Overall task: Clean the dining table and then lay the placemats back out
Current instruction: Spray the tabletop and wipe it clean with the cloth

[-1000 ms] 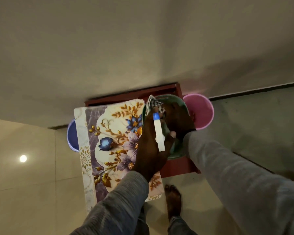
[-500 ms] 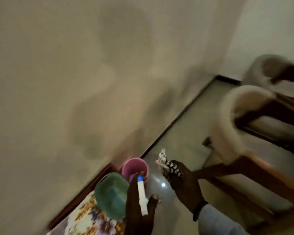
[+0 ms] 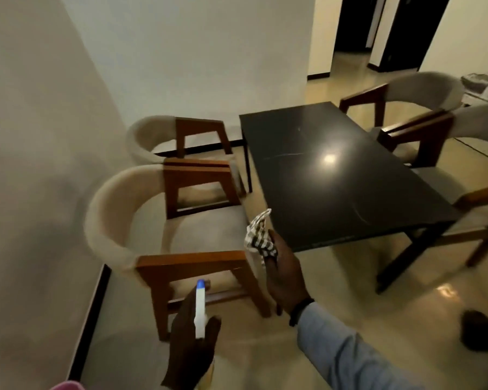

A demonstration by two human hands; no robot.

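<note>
A black rectangular dining table (image 3: 335,175) stands ahead of me, its glossy top bare with a few faint streaks and a light reflection. My left hand (image 3: 190,353) grips a white spray bottle with a blue nozzle tip (image 3: 200,308), held low in front of me. My right hand (image 3: 286,280) holds a crumpled black-and-white checked cloth (image 3: 259,237) near the table's near left corner, apart from the tabletop. No placemats are in view.
Two wood-framed chairs with beige curved backs (image 3: 181,229) (image 3: 178,139) stand left of the table by the wall, two more (image 3: 417,108) (image 3: 479,175) on its right. A pink bucket rim (image 3: 65,385) shows at the bottom left. A doorway opens at the back.
My view has swung right from the stool with the basins and floral mat to the dining table. Both hands came along, still holding the spray bottle and the cloth.
</note>
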